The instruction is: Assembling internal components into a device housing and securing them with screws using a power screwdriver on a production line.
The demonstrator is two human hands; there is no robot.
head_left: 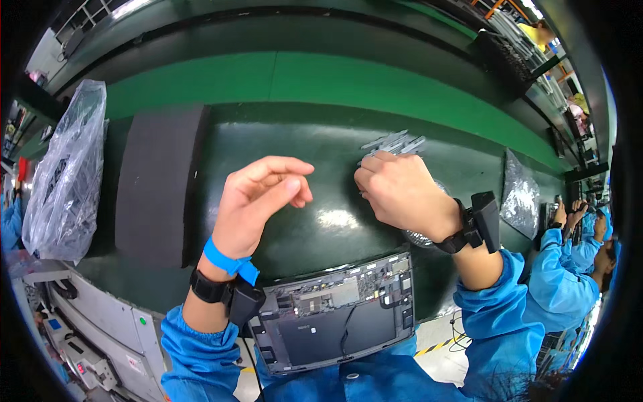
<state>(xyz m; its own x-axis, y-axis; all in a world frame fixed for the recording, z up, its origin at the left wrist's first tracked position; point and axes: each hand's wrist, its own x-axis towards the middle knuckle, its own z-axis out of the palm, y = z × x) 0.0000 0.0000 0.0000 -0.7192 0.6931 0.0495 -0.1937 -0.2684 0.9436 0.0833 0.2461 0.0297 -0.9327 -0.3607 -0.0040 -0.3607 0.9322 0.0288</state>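
A: How do the two hands stand?

B: Well apart from each other. The left hand (261,194) is over the counter (321,234), loosely curled, with a gap between the tips of thumb and forefinger. The right hand (405,191) is bent down, knuckles up, its fingers at the near side of a pile of thin grey strips (395,142).

A: Is it gripping one of the strips?

B: I cannot tell; the back of the hand hides the fingertips. The pile shows just beyond the knuckles.

A: What's on the wrists?

B: A blue band (231,260) on the left one, and a black strapped device on each.

A: And closer to the body?

B: An opened laptop base (341,315), below both hands and between the forearms, its circuit boards exposed. It's at the counter's near edge. Something clear and shiny (420,239) pokes out under the right wrist.

A: Farther out?

B: Left of the left hand lies a dark foam-like block (161,187), and past that a crumpled clear plastic bag (67,181). Right of the right hand there's a smaller clear bag (520,191), and beyond it a co-worker's blue sleeve (559,281).
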